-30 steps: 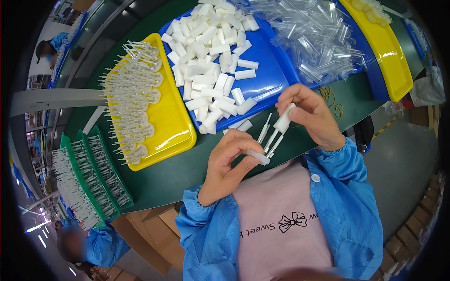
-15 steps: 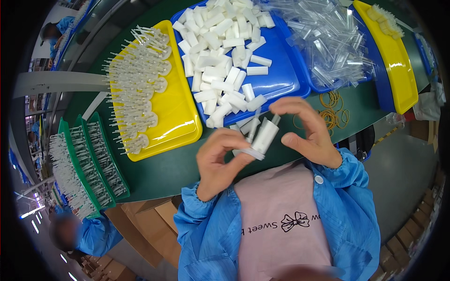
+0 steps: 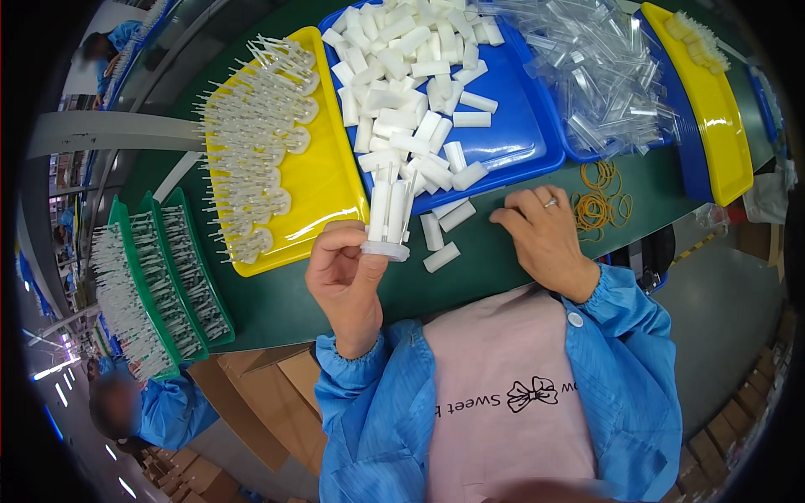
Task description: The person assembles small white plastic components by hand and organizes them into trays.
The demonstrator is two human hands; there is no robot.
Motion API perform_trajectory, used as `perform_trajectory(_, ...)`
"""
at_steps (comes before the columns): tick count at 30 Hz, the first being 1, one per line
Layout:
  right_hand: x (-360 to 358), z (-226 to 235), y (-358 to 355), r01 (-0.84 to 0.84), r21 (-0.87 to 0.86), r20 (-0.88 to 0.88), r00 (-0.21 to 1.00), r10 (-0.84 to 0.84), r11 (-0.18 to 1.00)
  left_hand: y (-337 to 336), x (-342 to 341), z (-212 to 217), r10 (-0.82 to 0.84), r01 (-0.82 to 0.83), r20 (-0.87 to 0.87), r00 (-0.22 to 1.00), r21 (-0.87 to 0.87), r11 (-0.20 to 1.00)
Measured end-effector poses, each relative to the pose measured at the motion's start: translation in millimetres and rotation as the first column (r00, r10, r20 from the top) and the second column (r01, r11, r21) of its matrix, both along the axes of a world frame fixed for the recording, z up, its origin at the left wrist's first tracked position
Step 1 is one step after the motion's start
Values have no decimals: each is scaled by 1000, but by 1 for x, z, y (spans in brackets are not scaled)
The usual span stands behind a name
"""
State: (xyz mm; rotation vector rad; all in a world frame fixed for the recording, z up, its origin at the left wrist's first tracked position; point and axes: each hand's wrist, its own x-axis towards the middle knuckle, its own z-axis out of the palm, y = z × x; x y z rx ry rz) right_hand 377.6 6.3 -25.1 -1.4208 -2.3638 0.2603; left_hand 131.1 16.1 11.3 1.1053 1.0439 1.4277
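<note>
Over the green table (image 3: 503, 268): my left hand (image 3: 348, 277) pinches a white plastic round-based holder with upright tubes (image 3: 387, 220), several sleeves fitted. My right hand (image 3: 545, 230) rests open, holding nothing, near loose white plastic sleeves (image 3: 442, 243). I judge the work mid-way: the blue tray (image 3: 511, 151) holds many sleeves, the yellow tray (image 3: 327, 180) many bare pronged pieces.

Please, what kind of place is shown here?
Probably a factory assembly bench. The green table carries a blue tray heaped with small white plastic tubes and a yellow tray of pronged parts, and the left hand holds a part fitted with tubes.
</note>
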Motion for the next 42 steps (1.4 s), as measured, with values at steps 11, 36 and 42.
perform_trajectory(11, 12, -4, -20, 5, -57, -138, 990, -13, 998, -7, -10, 0, 24, -23, -11, 1000, 53, 998)
perform_trajectory(36, -36, -18, 1, 117, 191, -49, 993, -109, 975, -30, -27, -7, 22, -10, -90, 996, 128, 992)
perform_trajectory(42, -35, -16, 1, 107, 232, -156, 985, -72, 967, -31, -26, -6, 4, 1, -55, 998, 93, 996)
